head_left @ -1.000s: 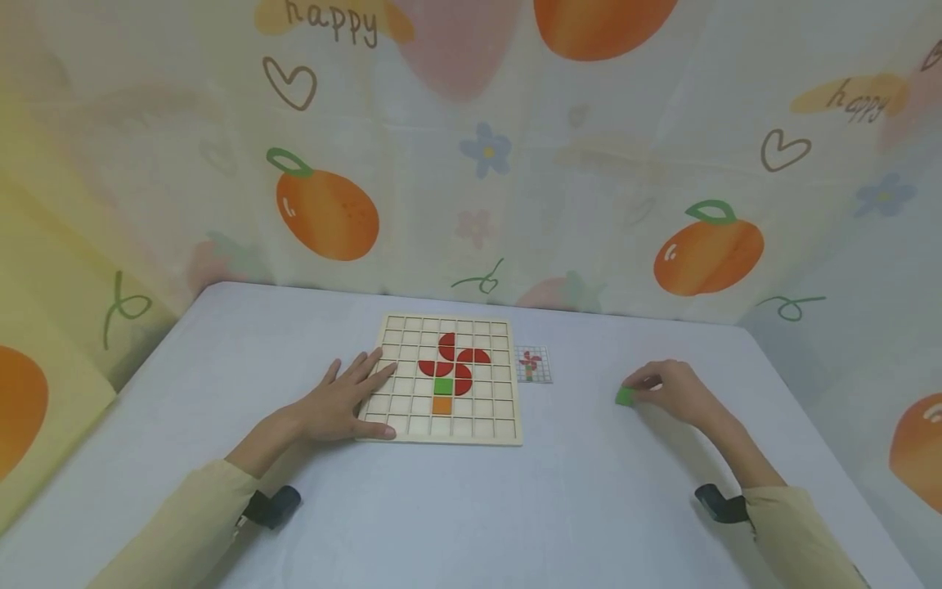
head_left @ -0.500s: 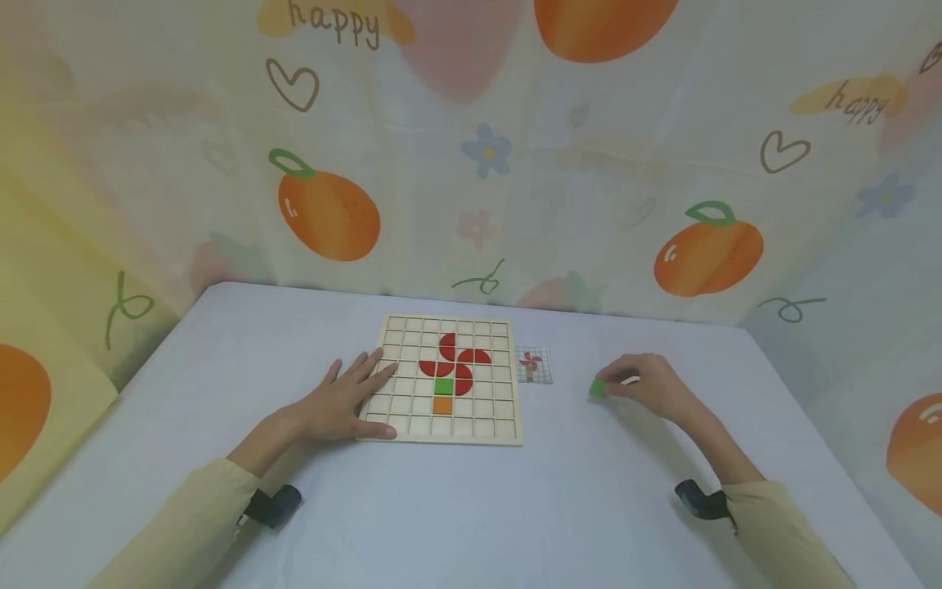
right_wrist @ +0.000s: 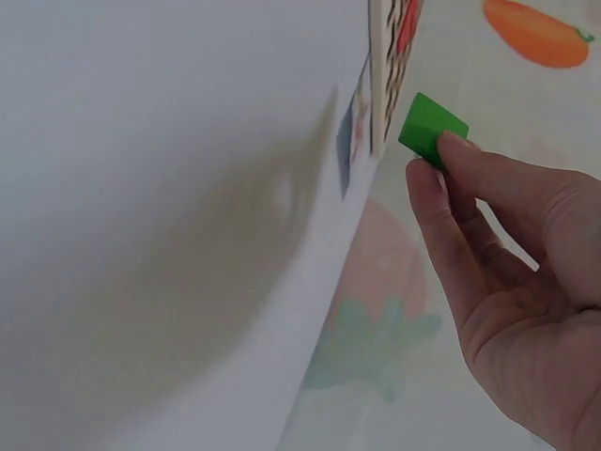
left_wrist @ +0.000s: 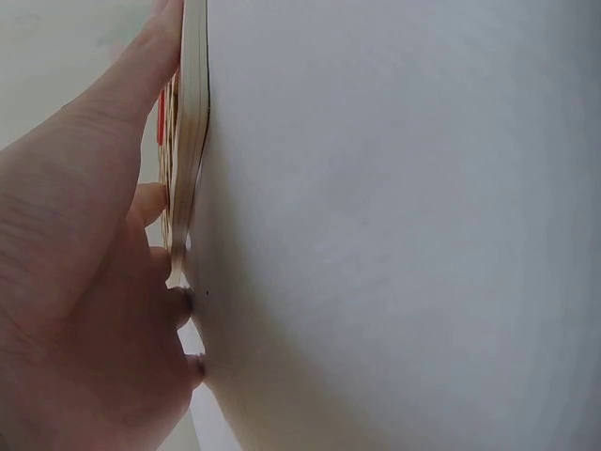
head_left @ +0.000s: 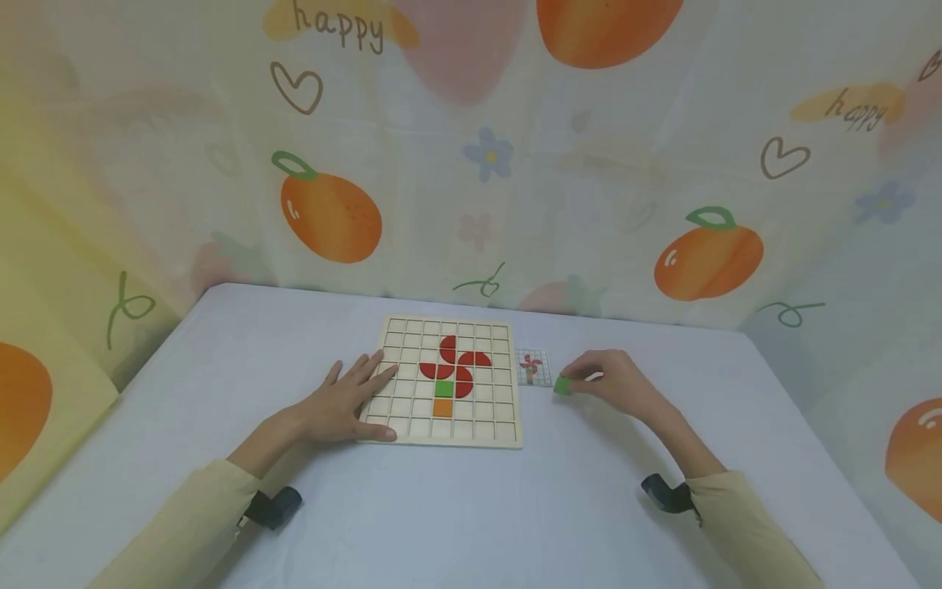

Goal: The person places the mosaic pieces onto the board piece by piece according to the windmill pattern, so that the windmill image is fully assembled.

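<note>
A square wooden grid board (head_left: 486, 425) lies on the white table, with red quarter-round pieces (head_left: 474, 359) set in a pinwheel. Below them sit a green square (head_left: 445, 388) and an orange square (head_left: 442, 407), one under the other. My left hand (head_left: 334, 409) rests with spread fingers on the board's left edge; its thumb lies along the near corner. Between thumb and fingertips my right hand (head_left: 614, 380) pinches a green block (right_wrist: 432, 127), held above the table just right of the pattern card. In the right wrist view the block's flat face shows.
A small pattern card (head_left: 533, 368) showing the same pinwheel lies against the board's right side. The white table (head_left: 471, 515) ends at a printed cloth backdrop (head_left: 412, 164) behind. Each wrist wears a dark camera (head_left: 274, 507).
My right hand has moved left with the green block, from the right part of the table to beside the pattern card. The left hand and the board have stayed in place.
</note>
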A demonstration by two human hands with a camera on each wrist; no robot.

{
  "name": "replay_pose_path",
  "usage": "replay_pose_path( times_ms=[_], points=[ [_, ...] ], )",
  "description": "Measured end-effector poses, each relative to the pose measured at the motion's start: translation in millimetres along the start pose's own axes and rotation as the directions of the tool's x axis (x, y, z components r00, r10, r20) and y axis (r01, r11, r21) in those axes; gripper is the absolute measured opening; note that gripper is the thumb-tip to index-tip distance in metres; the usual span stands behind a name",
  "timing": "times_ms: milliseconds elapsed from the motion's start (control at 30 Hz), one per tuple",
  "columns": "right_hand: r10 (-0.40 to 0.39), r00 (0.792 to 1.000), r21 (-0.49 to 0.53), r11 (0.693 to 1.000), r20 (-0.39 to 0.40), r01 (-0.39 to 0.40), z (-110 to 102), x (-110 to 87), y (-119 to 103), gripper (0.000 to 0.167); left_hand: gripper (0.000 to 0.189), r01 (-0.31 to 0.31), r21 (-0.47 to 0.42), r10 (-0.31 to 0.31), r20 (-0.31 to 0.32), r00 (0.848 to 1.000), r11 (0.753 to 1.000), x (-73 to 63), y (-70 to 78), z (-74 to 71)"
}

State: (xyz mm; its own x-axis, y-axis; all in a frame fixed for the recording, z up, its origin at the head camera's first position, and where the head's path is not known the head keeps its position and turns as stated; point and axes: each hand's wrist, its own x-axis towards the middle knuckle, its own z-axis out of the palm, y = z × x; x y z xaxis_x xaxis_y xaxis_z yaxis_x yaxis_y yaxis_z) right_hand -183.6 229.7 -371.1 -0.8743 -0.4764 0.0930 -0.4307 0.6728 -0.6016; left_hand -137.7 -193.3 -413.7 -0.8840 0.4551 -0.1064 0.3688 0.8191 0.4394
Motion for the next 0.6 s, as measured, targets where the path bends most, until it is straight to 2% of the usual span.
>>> replay_pose_path(
  times_ms=[367, 600],
  points=[
    [-0.040, 0.999, 0.046, 0.998, 0.025, 0.039, 18, 15.8, -22, 0.017, 0.106, 0.006, 0.000, -0.006, 0.001, 1.000, 1.000, 0.0, 0.7, -0.2],
    [-0.079, 0.995, 0.074, 0.995, 0.065, 0.074, 33, 28.3, -44, 0.012, 0.106, 0.002, -0.003, -0.002, 0.000, 1.000, 1.000, 0.6, -1.4, 1.1]
  ],
)
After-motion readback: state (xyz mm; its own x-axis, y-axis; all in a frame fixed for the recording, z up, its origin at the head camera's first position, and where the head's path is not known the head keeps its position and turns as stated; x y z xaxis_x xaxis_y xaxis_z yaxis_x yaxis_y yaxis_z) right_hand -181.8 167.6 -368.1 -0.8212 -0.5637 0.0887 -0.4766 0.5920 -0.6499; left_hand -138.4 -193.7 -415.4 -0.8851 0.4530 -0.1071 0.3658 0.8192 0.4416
